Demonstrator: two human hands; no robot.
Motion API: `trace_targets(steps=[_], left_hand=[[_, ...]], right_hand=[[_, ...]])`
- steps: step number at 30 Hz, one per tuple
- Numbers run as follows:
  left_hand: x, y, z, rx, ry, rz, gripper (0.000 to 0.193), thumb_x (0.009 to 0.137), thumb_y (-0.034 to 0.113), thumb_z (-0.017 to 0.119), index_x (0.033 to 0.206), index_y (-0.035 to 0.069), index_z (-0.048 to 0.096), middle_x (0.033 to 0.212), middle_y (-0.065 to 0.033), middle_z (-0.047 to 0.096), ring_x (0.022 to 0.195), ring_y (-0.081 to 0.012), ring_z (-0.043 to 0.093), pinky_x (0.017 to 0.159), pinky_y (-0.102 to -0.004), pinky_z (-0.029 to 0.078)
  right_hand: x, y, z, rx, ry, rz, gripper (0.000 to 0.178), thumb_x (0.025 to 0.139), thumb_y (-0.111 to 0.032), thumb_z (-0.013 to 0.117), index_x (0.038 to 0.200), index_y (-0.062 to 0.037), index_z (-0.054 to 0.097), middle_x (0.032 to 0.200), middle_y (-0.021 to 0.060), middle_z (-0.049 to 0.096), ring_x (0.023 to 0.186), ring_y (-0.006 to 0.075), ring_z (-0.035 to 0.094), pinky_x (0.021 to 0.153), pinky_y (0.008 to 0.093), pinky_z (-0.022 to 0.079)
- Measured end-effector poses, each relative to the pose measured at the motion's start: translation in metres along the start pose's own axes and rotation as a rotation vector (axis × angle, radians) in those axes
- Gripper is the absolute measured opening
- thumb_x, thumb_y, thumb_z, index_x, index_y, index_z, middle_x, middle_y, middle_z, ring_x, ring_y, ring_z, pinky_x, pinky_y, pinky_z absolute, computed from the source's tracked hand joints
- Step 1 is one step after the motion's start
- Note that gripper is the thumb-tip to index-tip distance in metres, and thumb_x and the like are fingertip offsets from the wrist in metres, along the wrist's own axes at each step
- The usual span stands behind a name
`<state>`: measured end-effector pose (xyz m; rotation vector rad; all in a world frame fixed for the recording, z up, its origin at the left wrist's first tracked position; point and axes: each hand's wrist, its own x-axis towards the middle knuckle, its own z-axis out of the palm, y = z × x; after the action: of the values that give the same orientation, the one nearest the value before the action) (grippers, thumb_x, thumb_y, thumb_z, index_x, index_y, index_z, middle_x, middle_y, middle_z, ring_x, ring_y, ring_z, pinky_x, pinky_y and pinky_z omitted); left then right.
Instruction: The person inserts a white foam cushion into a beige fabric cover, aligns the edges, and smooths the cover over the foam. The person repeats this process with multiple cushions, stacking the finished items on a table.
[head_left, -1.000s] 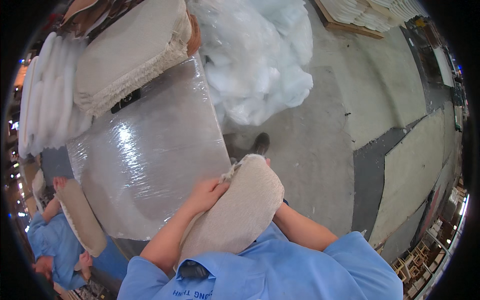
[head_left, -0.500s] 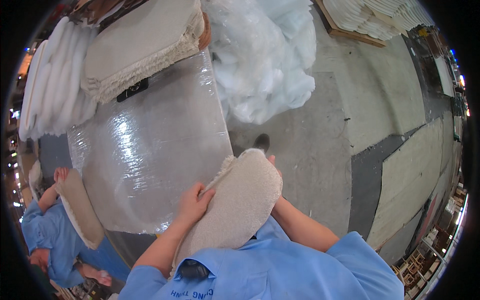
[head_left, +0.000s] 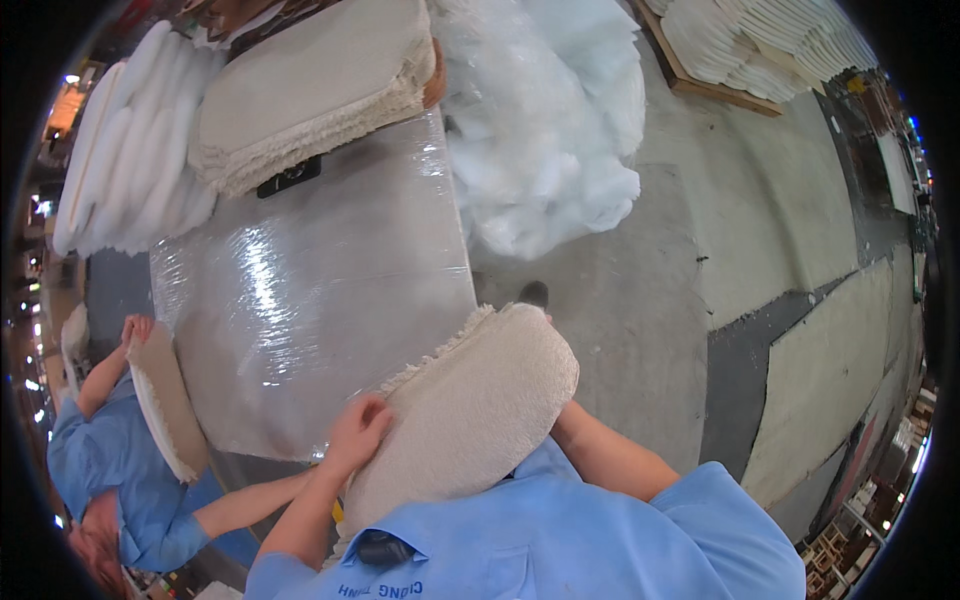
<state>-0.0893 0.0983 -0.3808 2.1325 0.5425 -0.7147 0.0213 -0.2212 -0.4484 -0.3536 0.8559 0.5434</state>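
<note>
A beige, rounded cushion (head_left: pixel 485 395) with a frayed seam edge is held in front of my chest, tilted, its far end pointing forward. My left hand (head_left: pixel 362 428) is at its left edge with fingers curled and pinched together at the ragged seam. My right hand (head_left: pixel 549 319) is behind the cushion's far right side and almost wholly hidden. Only a bit of finger shows past the rim, and the right forearm passes beneath the cushion. What the hidden fingers do is not visible, though the cushion rests against that hand.
A stack of similar beige covers (head_left: pixel 310 95) lies on a plastic-wrapped board (head_left: pixel 350 260), beside a dark flat object (head_left: pixel 290 176). White padding (head_left: pixel 130 150) stands left; a plastic-wrapped white heap (head_left: pixel 545 150) is ahead. At left a co-worker (head_left: pixel 125 450) holds another beige cushion (head_left: pixel 165 400).
My left hand has slid back along the seam toward me, its fingers drawn together. The cushion has turned slightly rightward. The co-worker's lower arm has reached out toward the board.
</note>
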Motion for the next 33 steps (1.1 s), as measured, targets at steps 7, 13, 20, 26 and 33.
trace_targets(steps=[7,13,20,26,33], left_hand=[[0.106,0.141,0.042,0.201,-0.029,0.391,0.038,0.1,0.023,0.069,0.134,0.008,0.066,0.108,-0.014,0.064,0.095,-0.0312,0.064,0.088,-0.039,0.053],[0.141,0.164,0.05,0.276,-0.243,0.401,0.03,0.101,0.022,0.067,0.125,0.004,0.066,0.111,-0.0161,0.062,0.101,-0.033,0.062,0.09,-0.0421,0.05],[0.131,0.152,0.064,-0.087,-0.3,0.093,0.03,0.107,0.029,0.061,0.117,0.001,0.067,0.101,-0.0116,0.071,0.095,-0.0206,0.064,0.086,-0.0363,0.05],[0.137,0.149,0.089,-0.137,-0.231,0.148,0.036,0.106,0.035,0.059,0.109,0.001,0.071,0.094,-0.0221,0.074,0.089,-0.0376,0.071,0.082,-0.0423,0.053],[0.137,0.17,0.111,-0.043,0.11,0.252,0.029,0.105,0.027,0.062,0.095,0.0,0.062,0.084,-0.027,0.066,0.082,-0.05,0.063,0.067,-0.0501,0.048]], right_hand=[[0.002,0.004,0.0,-0.132,-0.1,-0.006,0.062,0.111,-0.06,0.04,0.129,-0.0073,0.066,0.121,0.0136,0.073,0.106,0.0306,0.073,0.097,0.0477,0.06],[0.009,0.004,0.0,-0.036,-0.035,-0.044,0.068,0.111,-0.063,0.039,0.126,-0.003,0.068,0.115,0.0132,0.075,0.099,0.0278,0.075,0.089,0.0431,0.061],[0.028,0.009,-0.014,-0.182,0.225,-0.097,0.066,0.11,-0.062,0.043,0.112,-0.003,0.073,0.1,0.0121,0.077,0.085,0.0273,0.076,0.081,0.0416,0.061],[0.036,0.012,-0.021,0.034,0.149,-0.002,0.062,0.11,-0.061,0.045,0.111,-0.0051,0.073,0.102,0.0102,0.076,0.087,0.0266,0.075,0.08,0.0405,0.061],[0.018,0.022,-0.021,-0.164,0.11,-0.121,0.039,0.111,-0.04,0.053,0.115,-0.0054,0.071,0.106,0.0071,0.073,0.093,0.0221,0.073,0.084,0.0384,0.06]])
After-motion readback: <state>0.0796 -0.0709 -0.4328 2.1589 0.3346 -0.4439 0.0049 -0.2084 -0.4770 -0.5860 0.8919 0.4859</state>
